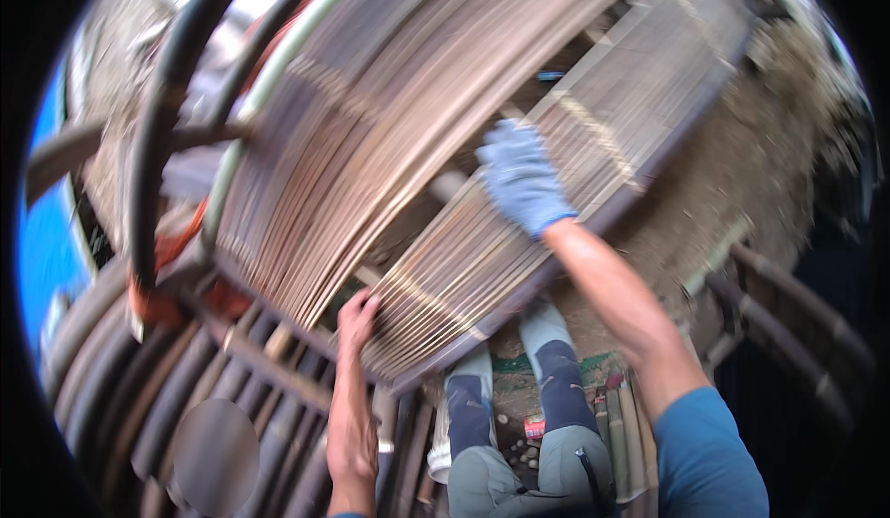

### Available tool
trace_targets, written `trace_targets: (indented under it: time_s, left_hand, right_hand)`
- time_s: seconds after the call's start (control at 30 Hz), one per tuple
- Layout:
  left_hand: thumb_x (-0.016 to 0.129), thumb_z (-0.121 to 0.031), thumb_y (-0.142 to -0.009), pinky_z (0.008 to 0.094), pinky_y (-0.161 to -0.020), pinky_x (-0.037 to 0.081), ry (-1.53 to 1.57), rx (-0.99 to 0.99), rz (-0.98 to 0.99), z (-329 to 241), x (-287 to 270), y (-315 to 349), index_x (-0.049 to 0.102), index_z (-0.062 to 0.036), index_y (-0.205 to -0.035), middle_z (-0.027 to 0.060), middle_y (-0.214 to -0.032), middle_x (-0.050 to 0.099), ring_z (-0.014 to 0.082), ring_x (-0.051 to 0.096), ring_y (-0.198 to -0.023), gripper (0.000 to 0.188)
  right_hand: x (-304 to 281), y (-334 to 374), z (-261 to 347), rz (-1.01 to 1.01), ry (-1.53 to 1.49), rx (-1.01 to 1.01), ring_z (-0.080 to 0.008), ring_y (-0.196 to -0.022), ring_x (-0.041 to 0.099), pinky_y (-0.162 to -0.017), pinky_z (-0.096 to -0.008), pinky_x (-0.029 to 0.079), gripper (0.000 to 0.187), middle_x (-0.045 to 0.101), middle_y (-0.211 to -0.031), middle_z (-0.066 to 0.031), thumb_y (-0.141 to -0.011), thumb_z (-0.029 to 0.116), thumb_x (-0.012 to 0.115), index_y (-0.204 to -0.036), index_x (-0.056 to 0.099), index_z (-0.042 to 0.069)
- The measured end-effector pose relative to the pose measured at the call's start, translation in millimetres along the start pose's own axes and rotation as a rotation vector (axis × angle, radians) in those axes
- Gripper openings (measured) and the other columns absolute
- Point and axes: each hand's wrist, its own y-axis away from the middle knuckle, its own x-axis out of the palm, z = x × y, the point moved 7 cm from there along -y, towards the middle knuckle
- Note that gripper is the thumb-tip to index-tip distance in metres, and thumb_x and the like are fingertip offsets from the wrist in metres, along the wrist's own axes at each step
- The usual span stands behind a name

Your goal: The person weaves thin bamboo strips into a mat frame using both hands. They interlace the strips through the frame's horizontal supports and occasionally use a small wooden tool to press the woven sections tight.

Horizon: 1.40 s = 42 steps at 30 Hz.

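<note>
Along thin, straight, wood-toned slats (477, 272): hand positions
Right hand (526, 175), in blue fabric glove, lies over their left edge; bare left hand (354, 322), near-left corner. Either grip's state cannot be told.

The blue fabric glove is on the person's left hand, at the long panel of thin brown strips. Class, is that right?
Not quite: the head view shows the blue fabric glove on the right hand; the left hand is bare. It is indeed at the long panel of thin brown strips.
</note>
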Motion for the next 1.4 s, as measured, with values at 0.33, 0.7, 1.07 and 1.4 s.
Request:
trace_targets:
  time_s: [0.33,0.7,1.07,1.4]
  left_hand:
    - [0.056,-0.039,-0.100,0.0436,-0.094,0.035,-0.200,0.231,-0.214,1.3,-0.1,-1.0,0.075,-0.0149,-0.102,0.0056,-0.096,0.072,0.0260,0.061,-0.102,0.031]
    - [0.058,-0.036,-0.099,0.0504,-0.100,0.030,-0.146,0.290,-0.292,1.9,5.0,1.4,0.071,-0.0139,-0.114,0.0077,-0.102,0.072,0.0288,0.060,-0.102,0.030]
    - [0.054,-0.032,-0.099,0.0562,-0.101,0.028,-0.098,0.266,-0.145,-4.6,7.1,-2.1,0.073,-0.0138,-0.105,0.0070,-0.099,0.070,0.0307,0.056,-0.108,0.026]
    - [0.057,-0.036,-0.097,0.0514,-0.099,0.028,-0.060,0.276,-0.216,2.8,8.1,-3.0,0.075,-0.0172,-0.100,0.0061,-0.098,0.072,0.0265,0.058,-0.106,0.026]
  right_hand:
    - [13.5,45.1,94.6,-0.203,0.077,-0.089,-0.0347,-0.122,0.053,-0.106,-0.0482,0.039,0.036,0.060,-0.125,-0.0161,-0.088,0.022,0.073,-0.121,0.066,0.012]
    - [113.5,92.7,239.6,0.164,0.138,-0.160,-0.0324,-0.076,0.061,-0.067,-0.0492,0.046,0.024,0.059,-0.078,-0.0125,-0.086,0.029,0.069,-0.075,0.063,0.009]
    - [143.2,127.1,205.0,0.709,-0.545,0.346,-0.0430,-0.074,0.065,-0.065,-0.0474,0.052,0.025,0.063,-0.078,-0.0244,-0.097,0.021,0.054,-0.091,0.058,-0.002]
    - [20.3,14.6,256.6,0.407,-1.631,0.313,-0.0232,-0.065,0.060,-0.070,-0.0389,0.052,0.035,0.070,-0.096,-0.0186,-0.101,0.022,0.049,-0.085,0.069,-0.002]
